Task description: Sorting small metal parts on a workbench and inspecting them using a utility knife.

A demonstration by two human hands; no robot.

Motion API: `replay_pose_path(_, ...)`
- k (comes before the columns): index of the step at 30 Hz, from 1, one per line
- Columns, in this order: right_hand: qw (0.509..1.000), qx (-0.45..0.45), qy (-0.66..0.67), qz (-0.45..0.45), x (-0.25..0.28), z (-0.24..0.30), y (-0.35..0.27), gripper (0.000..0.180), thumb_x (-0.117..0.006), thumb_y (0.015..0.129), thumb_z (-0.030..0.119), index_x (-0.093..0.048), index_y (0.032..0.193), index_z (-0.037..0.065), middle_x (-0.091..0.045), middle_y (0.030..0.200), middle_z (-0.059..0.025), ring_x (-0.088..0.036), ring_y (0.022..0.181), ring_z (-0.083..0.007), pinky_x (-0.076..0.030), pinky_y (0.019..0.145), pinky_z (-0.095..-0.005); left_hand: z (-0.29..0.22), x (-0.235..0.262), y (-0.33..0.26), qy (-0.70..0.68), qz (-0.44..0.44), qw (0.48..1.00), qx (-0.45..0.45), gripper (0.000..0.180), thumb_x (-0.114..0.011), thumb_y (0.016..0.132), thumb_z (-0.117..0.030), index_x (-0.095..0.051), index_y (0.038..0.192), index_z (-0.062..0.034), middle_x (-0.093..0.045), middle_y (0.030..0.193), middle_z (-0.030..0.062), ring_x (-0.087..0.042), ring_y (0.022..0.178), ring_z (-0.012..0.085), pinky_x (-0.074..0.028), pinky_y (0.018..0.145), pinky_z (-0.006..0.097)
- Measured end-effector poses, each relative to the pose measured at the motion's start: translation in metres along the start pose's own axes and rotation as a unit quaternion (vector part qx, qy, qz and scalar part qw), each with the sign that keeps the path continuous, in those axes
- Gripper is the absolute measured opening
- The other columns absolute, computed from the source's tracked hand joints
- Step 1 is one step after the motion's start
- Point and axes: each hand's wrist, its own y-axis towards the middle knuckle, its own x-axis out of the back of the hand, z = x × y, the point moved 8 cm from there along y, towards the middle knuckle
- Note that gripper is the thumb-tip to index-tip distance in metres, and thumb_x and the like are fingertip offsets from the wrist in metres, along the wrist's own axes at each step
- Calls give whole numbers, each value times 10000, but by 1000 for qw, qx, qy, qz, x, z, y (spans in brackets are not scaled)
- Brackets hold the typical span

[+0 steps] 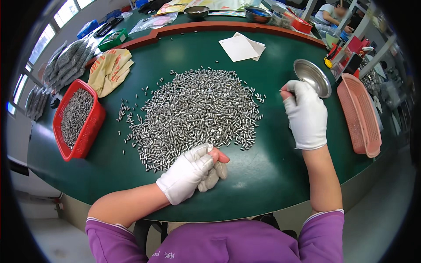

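Here, I'm holding my right hand [307,115] narrow just beside the metal bowl [313,76], its bare fingertips [286,94] drawn close; I can't tell whether they're gripping anything. My left hand [186,173] is curling inward, its palm hidden, so I can't tell what it's holding. The small metal pieces [197,109] are lying heaped just beyond it, and more are filling the red basket [97,127]. Judging by their shine, I'm expecting each to feel light, hard, slippery and hardly fragile, best pinched around its sides with bare skin. The smooth green surface [254,184] is reflecting light; past its red-brown edging [184,30], two bowls [196,12] are standing, windows [66,13] are glowing at left, and a co-worker [326,15] is sitting far right.
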Motion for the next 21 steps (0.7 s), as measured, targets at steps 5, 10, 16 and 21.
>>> replay_pose_path(5,970,-25,-173,168,-47,-34,-20,79,-638,850,177,-644,857,99,-628,841,-97,-645,781,-309,-536,702,-408,-1,-4,1,1,23,1000,-2,260,-517,1011,-343,-574,1069,-96,-614,851,13,-450,583,40,-330,497,183)
replay_pose_path(10,953,179,189,156,-18,58,-26,117,-690,803,151,-610,877,110,-622,860,-72,-626,805,-289,-509,701,-392,2,-4,2,-17,27,999,12,174,-585,979,-280,-546,1028,-118,-589,847,-8,-443,590,31,-327,498,183)
replay_pose_path(16,905,325,198,192,-18,107,-62,141,-644,801,174,-614,922,108,-617,872,-39,-626,801,-241,-508,672,-361,0,-4,1,11,25,999,17,170,-597,972,-273,-530,1008,-122,-576,837,-7,-453,603,30,-333,499,174)
replay_pose_path(21,926,266,190,187,-21,95,-52,126,-653,799,168,-629,911,115,-625,859,-44,-629,784,-256,-510,669,-378,2,-3,3,3,21,1000,11,167,-580,983,-281,-545,1006,-120,-598,844,-6,-459,604,28,-331,497,173)
